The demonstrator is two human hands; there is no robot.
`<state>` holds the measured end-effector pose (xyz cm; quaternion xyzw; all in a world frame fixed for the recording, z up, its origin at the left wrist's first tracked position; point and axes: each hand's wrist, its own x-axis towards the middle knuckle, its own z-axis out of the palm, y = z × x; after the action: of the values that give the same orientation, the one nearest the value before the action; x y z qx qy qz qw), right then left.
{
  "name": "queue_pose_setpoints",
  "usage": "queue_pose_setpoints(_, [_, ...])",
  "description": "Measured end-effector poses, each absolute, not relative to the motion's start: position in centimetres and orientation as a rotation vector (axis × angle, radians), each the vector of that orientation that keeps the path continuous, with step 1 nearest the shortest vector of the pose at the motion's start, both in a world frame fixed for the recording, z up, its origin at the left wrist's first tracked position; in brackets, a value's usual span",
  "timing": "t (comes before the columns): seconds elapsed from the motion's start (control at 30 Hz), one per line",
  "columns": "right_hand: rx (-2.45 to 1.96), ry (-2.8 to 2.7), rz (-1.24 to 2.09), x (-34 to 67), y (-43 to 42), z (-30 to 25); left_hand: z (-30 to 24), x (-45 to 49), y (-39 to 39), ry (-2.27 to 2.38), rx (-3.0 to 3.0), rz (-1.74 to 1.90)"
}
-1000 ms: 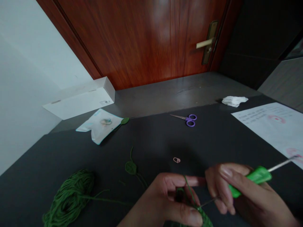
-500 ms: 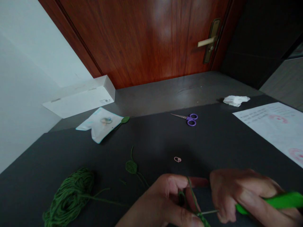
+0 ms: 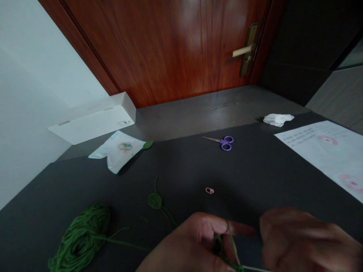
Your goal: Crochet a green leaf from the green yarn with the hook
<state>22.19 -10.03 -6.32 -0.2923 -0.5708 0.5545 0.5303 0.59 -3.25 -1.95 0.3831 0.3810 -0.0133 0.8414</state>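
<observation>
My left hand [image 3: 193,241] is closed at the bottom middle, pinching a small green crochet piece [image 3: 239,267] near the frame's lower edge. A strand of green yarn [image 3: 231,241] runs taut over its raised index finger. Blurred by motion, my right hand [image 3: 306,241] grips a crochet hook [image 3: 256,269]; only the thin metal shaft shows, reaching into the stitches. To the left lies a skein of green yarn [image 3: 87,230], its strand leading toward my left hand. A finished green crocheted leaf [image 3: 155,201] with yarn tails and a pink stitch marker [image 3: 210,190] rest beyond my hands.
Purple-handled scissors [image 3: 225,142] lie farther back on the dark table [image 3: 181,166]. At left are a white plastic packet [image 3: 117,151], another green leaf [image 3: 148,145] and a long white box [image 3: 96,121]. Crumpled tissue [image 3: 278,119] and a printed sheet [image 3: 323,151] sit at right.
My right hand has turned over, so the hook's green handle is now hidden behind it. My left hand keeps its hold on the yarn. The view has shifted slightly.
</observation>
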Motion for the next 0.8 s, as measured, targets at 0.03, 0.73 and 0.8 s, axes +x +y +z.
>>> queue_pose_setpoints(0.03, [-0.684,-1.502,1.193,22.2,-9.7,-5.8,-2.1,0.5,-3.3,0.792,0.814,-0.023])
queue_pose_setpoints(0.73, [-0.694,-1.079,1.539,20.9,-9.1,-6.6,-4.0,1.8,-3.2,0.514,0.711,0.168])
queue_pose_setpoints(0.8, [-0.707,-1.012,1.575,20.7,-9.0,-6.7,-3.8,1.7,-3.0,0.504,0.732,0.171])
